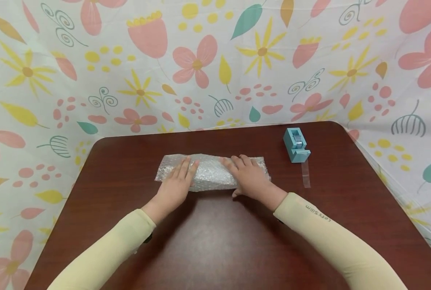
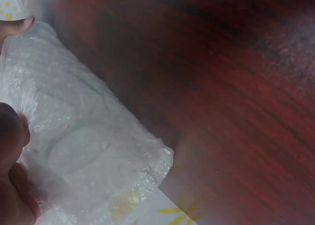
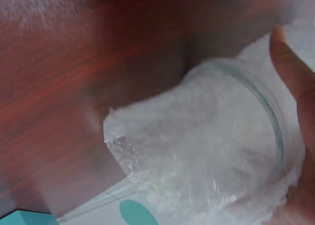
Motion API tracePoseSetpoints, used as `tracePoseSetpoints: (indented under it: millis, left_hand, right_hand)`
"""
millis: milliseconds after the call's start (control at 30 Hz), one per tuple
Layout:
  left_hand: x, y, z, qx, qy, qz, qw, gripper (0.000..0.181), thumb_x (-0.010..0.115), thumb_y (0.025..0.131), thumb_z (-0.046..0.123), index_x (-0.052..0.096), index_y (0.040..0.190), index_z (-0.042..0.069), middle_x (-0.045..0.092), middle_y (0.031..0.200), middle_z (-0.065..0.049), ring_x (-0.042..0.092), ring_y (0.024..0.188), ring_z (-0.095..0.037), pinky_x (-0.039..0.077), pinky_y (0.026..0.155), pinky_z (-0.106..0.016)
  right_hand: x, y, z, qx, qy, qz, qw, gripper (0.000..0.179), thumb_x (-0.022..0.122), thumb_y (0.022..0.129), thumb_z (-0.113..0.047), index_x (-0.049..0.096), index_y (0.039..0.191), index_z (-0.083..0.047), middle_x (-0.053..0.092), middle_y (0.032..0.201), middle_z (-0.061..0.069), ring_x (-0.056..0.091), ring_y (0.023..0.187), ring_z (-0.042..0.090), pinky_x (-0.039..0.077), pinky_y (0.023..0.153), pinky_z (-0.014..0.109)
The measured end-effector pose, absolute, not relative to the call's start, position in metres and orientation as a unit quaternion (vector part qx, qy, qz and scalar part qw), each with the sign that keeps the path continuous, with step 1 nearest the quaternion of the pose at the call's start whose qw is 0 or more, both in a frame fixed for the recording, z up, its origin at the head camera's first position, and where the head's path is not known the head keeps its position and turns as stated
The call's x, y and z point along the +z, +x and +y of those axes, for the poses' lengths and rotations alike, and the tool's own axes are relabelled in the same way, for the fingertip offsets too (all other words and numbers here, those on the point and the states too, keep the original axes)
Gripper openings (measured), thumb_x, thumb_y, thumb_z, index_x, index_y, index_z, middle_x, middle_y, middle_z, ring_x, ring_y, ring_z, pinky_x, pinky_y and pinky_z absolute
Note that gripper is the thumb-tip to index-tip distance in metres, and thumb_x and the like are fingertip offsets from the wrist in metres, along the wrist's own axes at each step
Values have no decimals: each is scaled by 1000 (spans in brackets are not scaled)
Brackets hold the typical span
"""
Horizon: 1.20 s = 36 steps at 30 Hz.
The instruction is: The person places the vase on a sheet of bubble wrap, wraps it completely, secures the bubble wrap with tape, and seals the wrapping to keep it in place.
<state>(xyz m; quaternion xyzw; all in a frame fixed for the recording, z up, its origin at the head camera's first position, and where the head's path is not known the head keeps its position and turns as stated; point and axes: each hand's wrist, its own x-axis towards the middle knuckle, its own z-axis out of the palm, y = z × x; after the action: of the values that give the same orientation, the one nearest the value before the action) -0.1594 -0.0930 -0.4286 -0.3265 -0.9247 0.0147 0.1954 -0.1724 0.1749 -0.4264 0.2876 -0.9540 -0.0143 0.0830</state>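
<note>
A roll of bubble wrap lies lengthwise across the table, with flattened ends sticking out at both sides. Through the plastic in the right wrist view shows the curved rim of a clear glass object; its full shape is hidden. My left hand rests on the left part of the roll, its fingers stretched over the top. On the right part lies my right hand, fingers spread over the wrap and thumb at the near side. In the left wrist view, the wrap covers a rounded outline.
A light blue tape dispenser stands at the back right of the dark wooden table. A strip of clear tape hangs from it onto the tabletop. Behind the table hangs a flowered cloth.
</note>
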Motion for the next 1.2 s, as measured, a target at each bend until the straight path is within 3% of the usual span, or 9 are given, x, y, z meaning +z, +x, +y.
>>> tracePoseSetpoints:
  millis: [133,267,433,633,700,900,1067,1200]
  left_hand:
    - [-432,-159,-92,10,-322,-925,202,60,65,99,21,45,149,-2,52,148,-32,58,135,-42,57,99,-47]
    - [-433,-159,-93,5,-327,-919,222,59,68,97,21,47,147,-2,54,146,-31,61,131,-41,60,93,-45]
    - [-434,-160,-95,6,-331,-909,251,58,71,95,22,51,144,-2,58,142,-30,65,126,-40,62,87,-43]
    - [-435,-162,-96,2,-334,-905,265,57,72,94,22,53,142,-1,60,140,-30,66,124,-40,62,84,-43]
    - [-434,-163,-96,1,-336,-903,268,56,73,94,21,54,142,-1,61,139,-30,67,122,-40,63,82,-43]
    - [-427,-166,-96,-16,-334,-910,246,55,72,95,19,53,142,0,62,136,-30,71,114,-41,63,74,-45]
    - [-423,-166,-94,-29,-328,-918,220,54,71,96,18,53,143,0,61,137,-31,71,112,-43,62,76,-46]
    - [-419,-166,-94,-31,-327,-924,198,54,69,97,18,51,145,1,59,139,-31,72,110,-43,62,76,-46]
  right_hand:
    - [-432,-170,168,-68,241,-964,90,127,95,59,-58,31,161,-18,52,150,23,53,135,43,50,104,61]
    - [-434,-167,162,-90,207,-970,87,123,95,64,-50,28,162,-16,48,155,22,50,139,42,46,105,65]
    - [-436,-163,155,-111,183,-971,111,112,95,68,-42,33,159,-16,53,151,20,54,135,40,49,103,62]
    - [-443,-161,149,-136,146,-962,185,75,78,89,-23,42,155,-23,59,142,20,58,129,37,53,99,55]
    - [-447,-161,149,-144,141,-955,216,70,74,91,-17,44,153,-23,62,137,20,59,126,37,55,97,52]
    - [-452,-165,154,-155,171,-940,252,92,92,71,-33,48,150,-16,65,133,19,63,123,37,57,94,49]
    - [-454,-164,157,-148,178,-938,257,108,97,59,-47,48,149,-15,63,135,21,62,123,40,57,92,51]
    - [-458,-166,156,-153,175,-928,292,104,98,57,-46,52,144,-15,65,129,20,63,117,41,59,86,50]
